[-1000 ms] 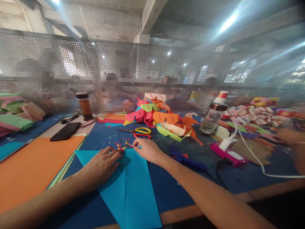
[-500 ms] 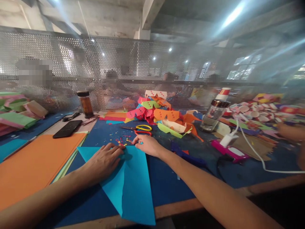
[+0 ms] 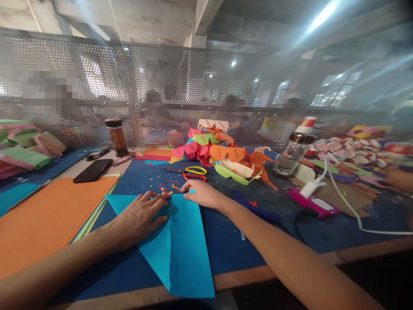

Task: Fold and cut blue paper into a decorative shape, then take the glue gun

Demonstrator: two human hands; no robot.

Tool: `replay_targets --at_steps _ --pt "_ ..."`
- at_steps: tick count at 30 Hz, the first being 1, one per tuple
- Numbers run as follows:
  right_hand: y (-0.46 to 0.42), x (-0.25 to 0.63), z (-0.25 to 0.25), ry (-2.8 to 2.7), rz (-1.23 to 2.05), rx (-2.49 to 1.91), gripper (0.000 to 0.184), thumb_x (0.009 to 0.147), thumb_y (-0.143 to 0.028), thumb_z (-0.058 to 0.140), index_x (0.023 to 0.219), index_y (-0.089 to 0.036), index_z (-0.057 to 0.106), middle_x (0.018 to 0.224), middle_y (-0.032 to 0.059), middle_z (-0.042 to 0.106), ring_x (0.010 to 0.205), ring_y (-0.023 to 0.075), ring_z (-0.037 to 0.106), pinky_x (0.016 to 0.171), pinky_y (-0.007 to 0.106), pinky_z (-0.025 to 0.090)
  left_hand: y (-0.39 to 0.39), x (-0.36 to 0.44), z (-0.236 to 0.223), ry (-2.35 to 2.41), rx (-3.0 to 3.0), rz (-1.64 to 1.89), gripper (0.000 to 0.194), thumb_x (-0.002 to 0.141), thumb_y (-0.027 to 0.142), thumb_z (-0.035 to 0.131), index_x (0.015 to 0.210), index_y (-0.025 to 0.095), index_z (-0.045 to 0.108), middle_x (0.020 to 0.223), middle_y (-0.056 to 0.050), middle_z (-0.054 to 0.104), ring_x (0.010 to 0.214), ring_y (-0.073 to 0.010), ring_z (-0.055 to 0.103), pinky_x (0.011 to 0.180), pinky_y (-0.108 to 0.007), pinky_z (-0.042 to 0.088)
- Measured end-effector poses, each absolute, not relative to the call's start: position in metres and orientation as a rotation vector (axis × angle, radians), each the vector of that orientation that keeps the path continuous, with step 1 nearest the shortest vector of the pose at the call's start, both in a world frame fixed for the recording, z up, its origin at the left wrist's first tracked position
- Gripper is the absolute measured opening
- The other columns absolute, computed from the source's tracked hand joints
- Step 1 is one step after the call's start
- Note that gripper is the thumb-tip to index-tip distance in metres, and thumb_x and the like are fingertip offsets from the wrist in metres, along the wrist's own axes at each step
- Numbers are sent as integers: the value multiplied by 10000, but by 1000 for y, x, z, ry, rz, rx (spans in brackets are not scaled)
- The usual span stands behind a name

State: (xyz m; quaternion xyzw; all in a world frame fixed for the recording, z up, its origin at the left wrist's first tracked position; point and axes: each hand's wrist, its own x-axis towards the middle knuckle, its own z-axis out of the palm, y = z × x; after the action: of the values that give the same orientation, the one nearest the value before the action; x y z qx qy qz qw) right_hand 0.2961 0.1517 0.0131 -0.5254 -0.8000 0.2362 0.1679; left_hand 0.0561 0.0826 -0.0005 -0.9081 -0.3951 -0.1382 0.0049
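Observation:
A folded sheet of bright blue paper (image 3: 190, 241) lies on the dark blue tabletop, its lower tip reaching over the front edge. My left hand (image 3: 142, 213) rests flat on its upper left part, fingers spread a little. At the top right corner of the sheet, my right hand (image 3: 201, 193) has its fingers pinched on the paper edge. Just beyond that hand are scissors with yellow and red handles (image 3: 195, 171). Tiny coloured paper scraps (image 3: 167, 187) are scattered beyond the top edge of the sheet.
Orange sheets (image 3: 58, 211) with a black phone (image 3: 93, 170) lie left. A brown-filled bottle (image 3: 116, 137), a pile of cut coloured paper (image 3: 222, 153) and a glass jar (image 3: 295, 155) stand behind. Right are a pink power strip (image 3: 312, 203) with cables and another person's blurred hand (image 3: 400, 178).
The view has shifted slightly, so everything sits a little differently in the picture. Both hands keep nearly the same places on the blue paper.

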Motion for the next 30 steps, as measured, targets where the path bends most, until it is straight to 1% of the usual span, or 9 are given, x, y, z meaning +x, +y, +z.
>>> replay_targets --at_steps 5,8,10,12,15,18,22,27,30 --pt "150 296 15 -2282 704 -1484 237 753 -166 668 987 -194 701 1013 48 727 952 217 653 734 262 447 82 58 0 -1245 -2829 -462 255 976 329 520 1213 246 566 1390 -67 587 1210 -292 533 1001 -518 494" --pt "149 298 18 -2271 738 -1486 258 757 -195 679 1014 -189 693 966 43 726 865 201 657 702 258 453 83 57 -1 -1254 -2842 -486 250 975 335 524 1203 248 573 1389 -66 588 1214 -293 536 1000 -522 492" --pt "148 300 20 -2251 747 -1488 280 763 -221 685 1041 -188 680 983 41 724 845 191 657 694 252 460 84 55 -1 -1244 -2868 -521 261 981 347 514 1216 248 569 1384 -69 589 1208 -284 545 1000 -512 494" --pt "148 301 21 -2216 728 -1499 290 773 -230 681 1060 -190 663 1059 47 713 903 192 655 727 252 466 84 54 0 -1213 -2884 -594 284 981 344 517 1245 247 554 1357 -71 603 1207 -271 551 1003 -495 493" --pt "150 303 20 -2167 678 -1537 307 800 -257 665 1099 -191 635 1162 67 684 996 213 641 793 280 461 84 53 1 -1146 -2895 -664 317 973 333 536 1279 252 543 1320 -64 623 1201 -257 555 1005 -472 491" --pt "153 306 18 -2173 664 -1562 332 815 -313 666 1122 -195 624 1158 78 686 1015 234 639 809 303 456 83 52 -1 -1120 -2900 -596 317 984 362 518 1283 266 555 1335 -56 620 1186 -266 560 1001 -485 485" --pt "152 309 19 -2239 656 -1554 374 794 -327 693 1144 -214 626 1168 67 686 1044 239 629 803 288 443 83 51 -5 -1140 -2867 -519 323 993 402 486 1274 265 567 1369 -57 600 1191 -294 552 1000 -513 474" --pt "147 307 22 -2309 636 -1584 383 778 -276 678 1151 -205 626 1038 51 698 889 209 638 695 257 413 84 51 -6 -1130 -2866 -527 317 992 387 486 1277 273 563 1361 -50 603 1194 -283 547 992 -481 479" --pt "146 306 23 -2334 634 -1590 389 757 -240 669 1141 -202 626 1012 43 696 827 194 630 666 249 398 84 51 -6 -1134 -2874 -505 314 996 375 482 1281 267 558 1359 -48 603 1191 -283 540 1000 -484 472"
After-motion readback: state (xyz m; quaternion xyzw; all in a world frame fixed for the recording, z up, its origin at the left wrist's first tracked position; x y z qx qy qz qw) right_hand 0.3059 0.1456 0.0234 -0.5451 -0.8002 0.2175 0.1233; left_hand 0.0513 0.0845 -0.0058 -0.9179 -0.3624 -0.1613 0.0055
